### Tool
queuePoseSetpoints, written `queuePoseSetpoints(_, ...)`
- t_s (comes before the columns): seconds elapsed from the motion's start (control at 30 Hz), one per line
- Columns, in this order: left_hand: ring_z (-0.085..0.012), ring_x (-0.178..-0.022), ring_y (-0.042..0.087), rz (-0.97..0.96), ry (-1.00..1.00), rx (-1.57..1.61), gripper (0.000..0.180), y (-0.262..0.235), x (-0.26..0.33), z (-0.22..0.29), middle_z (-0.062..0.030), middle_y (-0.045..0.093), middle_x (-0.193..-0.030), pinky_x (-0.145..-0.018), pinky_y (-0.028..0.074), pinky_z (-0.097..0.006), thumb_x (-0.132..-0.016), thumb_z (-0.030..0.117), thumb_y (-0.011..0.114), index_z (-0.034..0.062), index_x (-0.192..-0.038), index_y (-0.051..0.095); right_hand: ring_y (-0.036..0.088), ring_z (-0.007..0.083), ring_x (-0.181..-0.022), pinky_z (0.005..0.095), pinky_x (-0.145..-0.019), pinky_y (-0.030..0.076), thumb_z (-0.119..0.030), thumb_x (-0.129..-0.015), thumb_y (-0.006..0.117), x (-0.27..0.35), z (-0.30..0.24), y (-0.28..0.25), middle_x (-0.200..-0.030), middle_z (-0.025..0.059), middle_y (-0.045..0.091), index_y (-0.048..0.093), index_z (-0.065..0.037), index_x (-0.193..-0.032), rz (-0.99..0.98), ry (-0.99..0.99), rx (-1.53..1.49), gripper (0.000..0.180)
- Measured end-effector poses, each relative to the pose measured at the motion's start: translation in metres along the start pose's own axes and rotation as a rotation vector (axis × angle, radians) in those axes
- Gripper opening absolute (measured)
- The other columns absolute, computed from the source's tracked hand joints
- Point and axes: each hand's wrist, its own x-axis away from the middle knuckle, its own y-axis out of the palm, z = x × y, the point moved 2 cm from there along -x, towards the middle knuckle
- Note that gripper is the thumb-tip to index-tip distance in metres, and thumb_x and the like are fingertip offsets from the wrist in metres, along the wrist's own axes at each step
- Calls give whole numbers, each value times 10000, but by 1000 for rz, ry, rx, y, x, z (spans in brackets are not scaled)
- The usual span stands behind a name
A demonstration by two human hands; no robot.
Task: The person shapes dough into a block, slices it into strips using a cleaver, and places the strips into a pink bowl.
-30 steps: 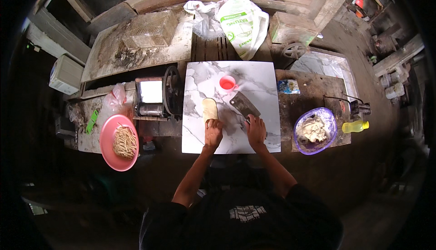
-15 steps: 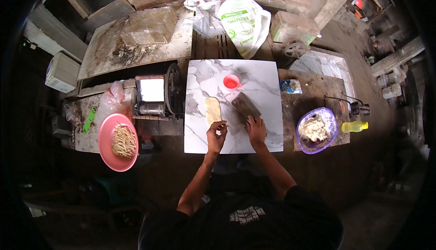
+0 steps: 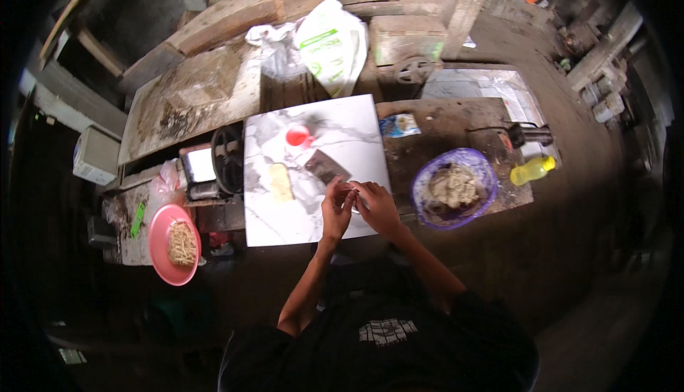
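The left hand (image 3: pixel 336 210) has left the pale, flat strip of dough (image 3: pixel 281 182) and come across to meet the right hand (image 3: pixel 381 210), which has lifted from the dark rectangular cleaver (image 3: pixel 326 166), while the whole view has swung so that everything sits further left. Both hands are now over the near right part of the glossy white square slab (image 3: pixel 267 224) with grey marble veining. Their fingers are bent inward and drawn narrow, tips together — whether anything small is pinched between them, I cannot tell. The dough strip, smooth and rounded at its far end, lies on the slab's left half, apart from both hands. The cleaver's broad metal blade lies flat near the slab's middle, just beyond the fingertips; its near end is hidden. A pink round cup (image 3: pixel 298 137) with a red inside stands on the slab's far part. Right of the slab, a purple round basin (image 3: pixel 490 191) holds a lumpy, soft off-white mass of dough (image 3: pixel 456 185); left of it are a machine with a black spoked metal wheel (image 3: pixel 228 160) and — farther out — a smooth pink oval basin (image 3: pixel 158 249) of thin, pale sticks (image 3: pixel 182 244).
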Motion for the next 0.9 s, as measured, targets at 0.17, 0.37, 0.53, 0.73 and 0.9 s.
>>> queuePoseSetpoints(0.17, -130, -818, 536, -116, 28, -44, 515, 47, 0, 17, -95, 472, -1035, -696, 439, -224, -795, -52, 477, 24, -1254, 256, 536, 276, -786, 338, -681, 424, -73, -691, 606, 16, 28, -44, -839, 111, 555, 568, -38, -881, 95, 107, -91, 197)
queuePoseSetpoints(0.37, -218, -830, 555, -198, 214, -271, 354, 87, 5, -1, -133, 542, -952, -727, 434, -284, -783, 28, 520, 9, -1126, 432, 524, 264, -815, 366, -725, 411, -77, -669, 601, 42, 55, -90, -847, 77, 564, 587, -66, -805, 350, 241, 170, 137)
queuePoseSetpoints(0.53, -237, -929, 531, -346, 173, -321, 312, 97, 13, -3, -141, 540, -1009, -782, 413, -297, -790, 28, 508, 1, -1095, 451, 511, 219, -813, 355, -748, 358, -83, -677, 556, 64, 102, -82, -853, 64, 565, 588, -84, -781, 314, 224, 705, 109)
queuePoseSetpoints(0.73, -269, -938, 523, -309, -14, -433, 266, 68, 19, 10, -160, 545, -1003, -797, 404, -312, -772, 19, 503, -2, -1038, 497, 480, 242, -871, 410, -791, 325, -99, -689, 535, 50, 58, -65, -912, 63, 523, 563, -86, -843, 209, 200, 716, 157)
queuePoseSetpoints(0.9, -295, -915, 524, -162, 45, -377, 256, 44, 18, 1, -164, 556, -967, -802, 398, -331, -760, 5, 492, -7, -1015, 502, 472, 251, -870, 391, -754, 359, -110, -708, 531, 31, 33, -25, -857, 93, 503, 529, -57, -888, 66, 37, 302, 188)
